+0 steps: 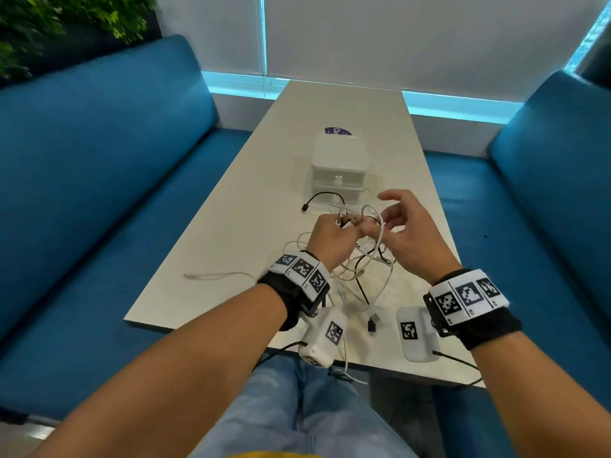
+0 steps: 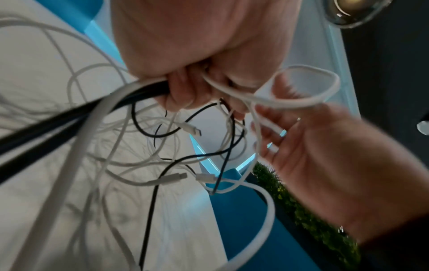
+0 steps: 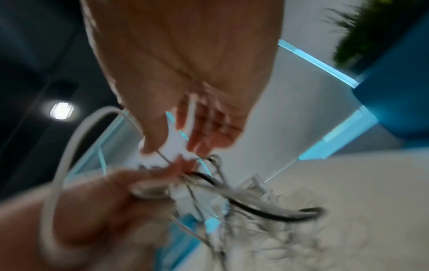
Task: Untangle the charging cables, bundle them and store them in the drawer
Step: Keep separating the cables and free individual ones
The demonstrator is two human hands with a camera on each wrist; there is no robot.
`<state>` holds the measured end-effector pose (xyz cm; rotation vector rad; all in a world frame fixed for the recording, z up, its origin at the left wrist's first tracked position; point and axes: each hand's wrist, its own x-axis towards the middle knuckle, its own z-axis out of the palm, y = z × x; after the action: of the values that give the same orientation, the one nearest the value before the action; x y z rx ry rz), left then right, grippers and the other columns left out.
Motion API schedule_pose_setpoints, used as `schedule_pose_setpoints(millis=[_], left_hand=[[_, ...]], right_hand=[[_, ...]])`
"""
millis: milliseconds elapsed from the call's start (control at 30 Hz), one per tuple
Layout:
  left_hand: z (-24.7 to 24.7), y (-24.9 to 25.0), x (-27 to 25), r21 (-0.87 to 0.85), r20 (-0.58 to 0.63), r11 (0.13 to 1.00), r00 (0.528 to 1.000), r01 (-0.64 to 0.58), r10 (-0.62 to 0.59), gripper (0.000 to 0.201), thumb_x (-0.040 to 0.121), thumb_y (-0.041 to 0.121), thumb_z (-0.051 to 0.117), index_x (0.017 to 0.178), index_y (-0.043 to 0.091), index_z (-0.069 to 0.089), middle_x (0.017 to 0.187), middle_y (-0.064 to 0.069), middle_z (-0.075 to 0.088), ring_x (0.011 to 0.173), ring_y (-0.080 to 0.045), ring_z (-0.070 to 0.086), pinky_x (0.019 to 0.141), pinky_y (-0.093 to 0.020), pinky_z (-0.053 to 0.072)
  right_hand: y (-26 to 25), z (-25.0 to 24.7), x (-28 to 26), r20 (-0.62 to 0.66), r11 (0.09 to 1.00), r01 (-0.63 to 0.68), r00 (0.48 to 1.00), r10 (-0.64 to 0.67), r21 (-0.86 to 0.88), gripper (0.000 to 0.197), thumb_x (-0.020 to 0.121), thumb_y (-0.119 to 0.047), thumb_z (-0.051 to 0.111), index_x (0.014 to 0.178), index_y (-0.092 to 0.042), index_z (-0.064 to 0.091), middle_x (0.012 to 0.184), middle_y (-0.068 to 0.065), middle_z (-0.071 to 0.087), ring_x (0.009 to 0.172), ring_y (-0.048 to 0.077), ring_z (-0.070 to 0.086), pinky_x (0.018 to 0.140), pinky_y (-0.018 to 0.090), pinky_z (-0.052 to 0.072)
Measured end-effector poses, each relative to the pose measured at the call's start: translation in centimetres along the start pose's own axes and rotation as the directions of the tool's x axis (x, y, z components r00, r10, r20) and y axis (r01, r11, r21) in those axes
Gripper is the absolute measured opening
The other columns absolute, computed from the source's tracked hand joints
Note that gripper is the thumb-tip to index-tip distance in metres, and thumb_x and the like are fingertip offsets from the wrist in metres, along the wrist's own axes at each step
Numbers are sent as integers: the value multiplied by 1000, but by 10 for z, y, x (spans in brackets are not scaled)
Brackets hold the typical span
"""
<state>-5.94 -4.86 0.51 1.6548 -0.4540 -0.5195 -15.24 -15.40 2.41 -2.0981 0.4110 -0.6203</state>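
L hand [image 1: 332, 239] fisted round tangle of cables [image 1: 363, 259], white + black strands, held just above table [image 1: 231, 226]; rest of tangle trails on tabletop toward near edge; one black plug [image 1: 373, 322] lies near that edge. R hand [image 1: 408, 233] just beside L, fingers [image 2: 267, 117] loosely spread, a white loop [image 2: 306, 86] draped across them; firm grip cannot tell (blur). Drawer unit [image 1: 339, 166] stands beyond hands, mid-table, drawers closed.

The left hand [image 1: 332, 239] grips tangled cables [image 1: 363, 259]; the right hand [image 1: 408, 226] reaches in from 3 o'clock, the drawer unit [image 1: 339, 166] at 12 on the surface [image 1: 231, 233].
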Motion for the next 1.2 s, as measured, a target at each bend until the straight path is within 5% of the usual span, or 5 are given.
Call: schedule_pose_setpoints(millis=[233, 500, 900, 1033, 1200], left_hand=[[-10, 11, -4, -139, -3, 985, 994, 106, -107, 22, 83, 29, 74, 91, 8, 72, 39, 16, 42, 31, -1, 34, 36, -13, 28], [-29, 16, 0, -340, -200, 926, 950, 163, -241, 22, 80, 27, 77, 73, 19, 58, 42, 15, 47, 47, -7, 40, 76, -30, 32], [-59, 23, 12, -522, -380, 853, 899, -13, -219, 17, 82, 23, 75, 92, 9, 72, 44, 15, 47, 52, -7, 40, 78, -28, 32], [-75, 29, 17, -532, -463, 843, 861, -80, -211, 13, 79, 22, 78, 73, 19, 67, 53, 13, 54, 57, -9, 45, 76, -30, 39], [-80, 34, 16, -484, -345, 871, 932, -77, -109, 23, 84, 23, 74, 100, 8, 66, 59, 10, 58, 37, -2, 38, 49, -19, 31]], right_hand=[[27, 5, 2, 65, 982, -119, 989, 129, -149, 19, 88, -24, 66, 105, -30, 67, 73, -4, 64, 69, 15, 60, 75, 40, 54], [40, -3, 9, -112, 957, -291, 951, 287, -20, 19, 87, -24, 66, 106, -28, 66, 77, 1, 72, 73, 20, 70, 76, 39, 58], [70, -20, 23, -248, 819, -527, 845, 475, -228, 16, 75, -42, 62, 80, -27, 62, 93, 6, 70, 93, 28, 64, 87, 42, 52], [64, -25, 26, -272, 797, -554, 827, 492, -241, 15, 76, -41, 61, 79, -27, 61, 98, 7, 69, 96, 27, 61, 83, 36, 49], [46, -19, 26, -314, 808, -510, 850, 423, -294, 22, 89, -24, 59, 111, -24, 60, 116, 10, 63, 102, 30, 55, 83, 34, 42]])
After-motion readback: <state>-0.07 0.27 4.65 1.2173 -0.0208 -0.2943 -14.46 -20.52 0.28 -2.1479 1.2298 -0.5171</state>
